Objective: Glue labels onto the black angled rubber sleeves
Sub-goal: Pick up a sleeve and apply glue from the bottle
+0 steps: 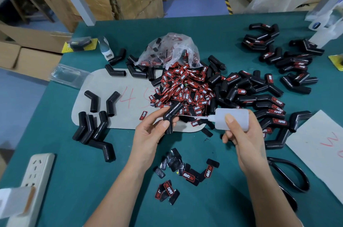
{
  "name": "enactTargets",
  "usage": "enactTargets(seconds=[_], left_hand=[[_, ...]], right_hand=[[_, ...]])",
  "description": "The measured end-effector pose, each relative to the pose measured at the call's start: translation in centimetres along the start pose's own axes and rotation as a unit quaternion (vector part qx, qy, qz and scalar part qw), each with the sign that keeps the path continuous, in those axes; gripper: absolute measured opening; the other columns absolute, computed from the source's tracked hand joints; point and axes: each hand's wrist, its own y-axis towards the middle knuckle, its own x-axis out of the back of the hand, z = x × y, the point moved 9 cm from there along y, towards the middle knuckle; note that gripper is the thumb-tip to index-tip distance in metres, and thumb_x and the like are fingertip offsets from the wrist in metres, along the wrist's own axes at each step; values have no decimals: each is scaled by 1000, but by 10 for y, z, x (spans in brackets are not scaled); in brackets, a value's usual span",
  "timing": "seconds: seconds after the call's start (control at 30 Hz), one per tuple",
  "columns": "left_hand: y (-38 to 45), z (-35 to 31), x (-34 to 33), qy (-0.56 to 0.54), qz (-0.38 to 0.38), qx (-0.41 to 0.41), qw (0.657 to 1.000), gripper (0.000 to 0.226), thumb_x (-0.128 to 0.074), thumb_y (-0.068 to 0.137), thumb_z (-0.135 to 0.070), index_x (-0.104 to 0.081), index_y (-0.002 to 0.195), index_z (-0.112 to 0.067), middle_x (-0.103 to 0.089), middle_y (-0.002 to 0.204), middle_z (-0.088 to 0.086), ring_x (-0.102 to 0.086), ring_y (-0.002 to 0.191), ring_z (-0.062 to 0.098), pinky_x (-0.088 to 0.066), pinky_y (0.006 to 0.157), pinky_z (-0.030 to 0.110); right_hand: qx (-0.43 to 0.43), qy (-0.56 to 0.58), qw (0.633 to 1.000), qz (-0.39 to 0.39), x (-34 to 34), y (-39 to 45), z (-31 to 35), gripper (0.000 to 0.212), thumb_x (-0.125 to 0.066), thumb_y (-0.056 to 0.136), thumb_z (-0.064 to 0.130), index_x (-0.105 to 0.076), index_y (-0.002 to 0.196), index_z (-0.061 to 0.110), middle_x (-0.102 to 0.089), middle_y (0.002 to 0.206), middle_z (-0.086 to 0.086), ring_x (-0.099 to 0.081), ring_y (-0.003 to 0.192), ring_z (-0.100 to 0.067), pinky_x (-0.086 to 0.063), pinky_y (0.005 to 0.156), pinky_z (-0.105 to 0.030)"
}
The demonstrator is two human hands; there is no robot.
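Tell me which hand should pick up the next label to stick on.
Probably the right hand, after putting down the glue bottle. The left hand grips the rubber sleeve and must keep it steady; loose labels lie near both.

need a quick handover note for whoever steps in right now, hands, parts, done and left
Left hand grips a bare sleeve. Right hand holds the glue bottle, nozzle aimed at that sleeve, a thin glue thread between them.
Label pile spills from the plastic bag mid-table; loose labels lie near you.
Done: labelled sleeves heaped on the right.
Left: unlabelled sleeves on the left; held sleeve has no label yet.
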Motion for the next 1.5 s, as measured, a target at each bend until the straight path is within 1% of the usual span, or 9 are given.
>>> enactTargets(seconds=[0.1, 0.23, 0.33, 0.47, 0.6, 0.7, 1.03, 1.2, 1.5], left_hand=[[0, -1, -1, 1, 1, -2, 1000, 38, -76, 90, -27, -76, 128, -25, -78, 118, 16, -74, 115, 34, -57, 98, 34], [-1, -1, -1, 6, -1, -1, 1000, 39, -78, 88, -28, -76, 127, -26, -77, 118, 19, -74, 115, 34, -57, 98, 33], [0, -3, -1, 7, -3, -7, 1000, 39, -80, 87, -27, -77, 126, -26, -77, 118, 18, -74, 113, 31, -57, 96, 31], [0, -4, -2, 14, 3, -15, 1000, 39, -81, 86, -25, -77, 124, -27, -78, 117, 13, -74, 113, 27, -56, 95, 29], [1, -3, 0, 26, -2, -24, 999, 40, -82, 84, -24, -77, 124, -25, -76, 121, 12, -73, 115, 31, -55, 100, 32], [2, -1, 3, 38, -7, -23, 999, 41, -82, 83, -24, -77, 124, -26, -75, 124, 13, -71, 117, 34, -54, 100, 32], [2, 0, 5, 49, -9, -21, 999, 43, -84, 81, -26, -77, 124, -25, -71, 126, 22, -69, 116, 37, -54, 103, 36], [2, 0, 5, 56, -12, -21, 998, 44, -85, 80, -27, -78, 123, -26, -72, 126, 21, -68, 116, 38, -52, 107, 41], [2, 0, 5, 66, -9, -22, 998, 43, -84, 80, -27, -78, 123, -28, -71, 128, 22, -67, 117, 39, -50, 110, 46]], right_hand=[[3, 7, 1000, -10, 2, 0, 2, 33, -79, 82, 57, -69, 103, 34, -63, 77, -2, -52, 61, -15, -54, 62, -30], [0, -1, 1000, -2, 0, -1, 0, 50, -81, 77, 69, -67, 106, 31, -62, 74, -2, -54, 59, -14, -51, 70, -42], [0, 3, 1000, -8, 0, -1, 0, 49, -81, 76, 71, -68, 104, 33, -63, 75, 0, -54, 59, -14, -50, 70, -43], [8, -21, 1000, -2, -1, -1, 0, 33, -76, 85, 57, -67, 104, 32, -61, 69, 3, -54, 56, -14, -49, 70, -41], [18, 3, 1000, -18, 2, 0, 4, 24, -75, 85, 52, -69, 100, 35, -64, 74, 4, -51, 58, -13, -52, 60, -27], [22, 14, 999, -30, 4, 1, 6, 27, -75, 86, 48, -67, 103, 28, -62, 72, 3, -50, 58, -12, -50, 56, -22], [27, 8, 999, -33, 6, -1, 7, 27, -74, 94, 41, -63, 110, 22, -63, 75, 3, -51, 59, -12, -52, 59, -24], [28, 0, 999, -34, 4, -2, 10, 24, -74, 93, 41, -64, 107, 24, -59, 67, 4, -51, 56, -14, -49, 57, -20], [35, -3, 999, -34, 4, -2, 12, 18, -70, 95, 36, -63, 106, 24, -59, 67, 5, -52, 56, -14, -48, 57, -19]])
